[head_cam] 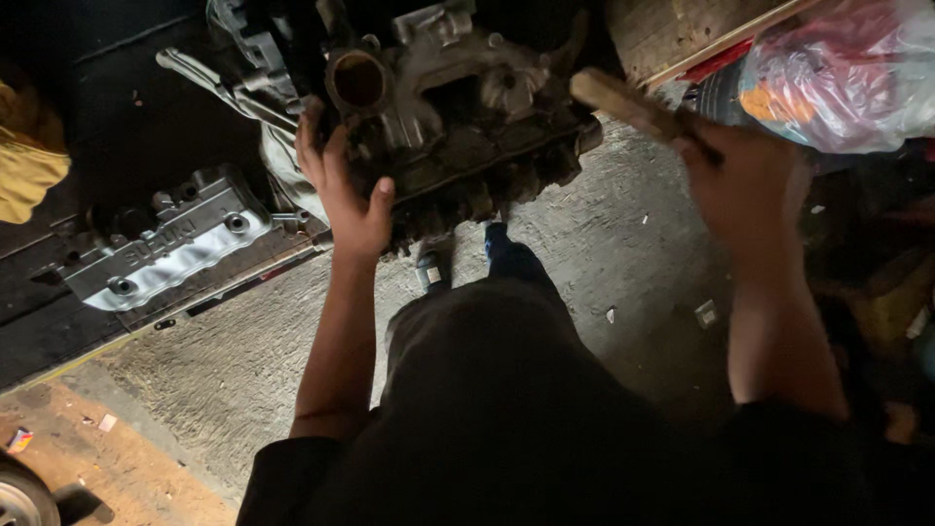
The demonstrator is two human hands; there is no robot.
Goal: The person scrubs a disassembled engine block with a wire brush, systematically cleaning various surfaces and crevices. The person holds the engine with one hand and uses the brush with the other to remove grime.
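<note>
- Hands first: my left hand (346, 200) reached forward with the forearm straight, its palm pressed against the near left side of the grimy engine block (458, 117), fingers (310, 136) spread up along the casting and the thumb hooked onto its lower edge, so the hand gripped the block.
- My right hand (745, 180) was raised beside the block's right end, wrist bent, fingers wrapped tight around the wooden handle (623, 102) of a tool; the handle's pale end pointed up and left, just beside the block. The tool's working end was hidden behind my hand.
- The engine block sat on the rough concrete floor (604, 253) directly ahead of me, above my dark-trousered knees, a round open port (358, 80) showing near its top left.
- A silver valve cover (170, 244) with raised lettering lay to the left of the block, well apart from my left hand.
- A clear plastic bag (847, 73) with pink and orange contents lay at the upper right, behind my right hand.
- A yellow cloth (29, 156) showed at the far left edge.
</note>
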